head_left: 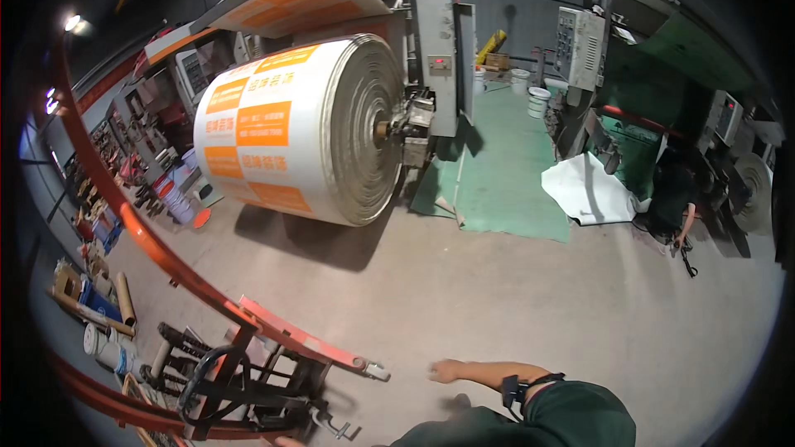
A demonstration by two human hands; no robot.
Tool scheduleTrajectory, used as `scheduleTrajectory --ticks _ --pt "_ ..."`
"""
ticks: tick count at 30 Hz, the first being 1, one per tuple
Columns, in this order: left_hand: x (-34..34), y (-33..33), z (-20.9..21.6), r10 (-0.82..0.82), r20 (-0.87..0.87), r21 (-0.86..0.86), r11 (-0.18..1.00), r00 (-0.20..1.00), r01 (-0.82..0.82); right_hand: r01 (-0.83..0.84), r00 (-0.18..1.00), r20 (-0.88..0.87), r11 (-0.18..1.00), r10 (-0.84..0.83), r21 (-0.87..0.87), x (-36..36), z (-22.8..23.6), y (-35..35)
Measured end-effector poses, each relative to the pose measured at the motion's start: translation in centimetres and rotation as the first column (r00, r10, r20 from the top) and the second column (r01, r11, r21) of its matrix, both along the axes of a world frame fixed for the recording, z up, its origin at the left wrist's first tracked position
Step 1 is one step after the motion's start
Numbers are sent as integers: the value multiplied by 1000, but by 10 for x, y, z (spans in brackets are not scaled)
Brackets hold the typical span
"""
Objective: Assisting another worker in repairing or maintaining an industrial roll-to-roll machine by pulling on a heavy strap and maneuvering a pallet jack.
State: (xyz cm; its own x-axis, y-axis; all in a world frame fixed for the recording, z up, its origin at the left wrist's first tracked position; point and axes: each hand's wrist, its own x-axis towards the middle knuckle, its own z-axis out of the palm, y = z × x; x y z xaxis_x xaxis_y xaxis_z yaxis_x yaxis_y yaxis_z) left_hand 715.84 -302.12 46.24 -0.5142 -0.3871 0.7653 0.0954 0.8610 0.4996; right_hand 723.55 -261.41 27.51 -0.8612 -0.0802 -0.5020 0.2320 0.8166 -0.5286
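A: Left, near?
B: Black metal stand [269, 391] with a red bar [298, 338]. Left hand [288, 442] beside its near end, mostly cut off; grip cannot be told.
A: Farther off?
B: Large white-and-orange roll [281, 132]. Judged: the shaft [382, 130] at its core carries it, keeping it off the floor [497, 298].
A: Right hand [443, 372]?
B: Near, middle, apart from the bar. Looks loosely curled, nothing seen in it; blurred, closure uncertain.
A: Far right?
B: White sheet [584, 190], overlapping the green mat [505, 174].
A: Writing?
B: Orange print repeats around the roll; not transcribed.
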Motion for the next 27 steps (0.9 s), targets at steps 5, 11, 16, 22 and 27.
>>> scheduleTrajectory --ticks 5,11,16,22,27 --pt "-40 151 -20 -569 275 434 793 775 428 378 900 175 914 -400 147 159 -73 107" --pt "-90 265 13 -711 421 281 693 563 664 897 243 549 401 -800 187 238 -81 158" --pt "-155 327 -17 -752 473 369 642 459 672 985 -27 674 95 -738 143 209 -72 147" --pt "-247 412 -17 -777 530 411 586 341 698 997 -73 649 -76 -757 23 101 -47 196" --pt "-333 481 -17 -719 694 420 451 42 787 977 -103 542 -188 -834 -105 40 -55 260"
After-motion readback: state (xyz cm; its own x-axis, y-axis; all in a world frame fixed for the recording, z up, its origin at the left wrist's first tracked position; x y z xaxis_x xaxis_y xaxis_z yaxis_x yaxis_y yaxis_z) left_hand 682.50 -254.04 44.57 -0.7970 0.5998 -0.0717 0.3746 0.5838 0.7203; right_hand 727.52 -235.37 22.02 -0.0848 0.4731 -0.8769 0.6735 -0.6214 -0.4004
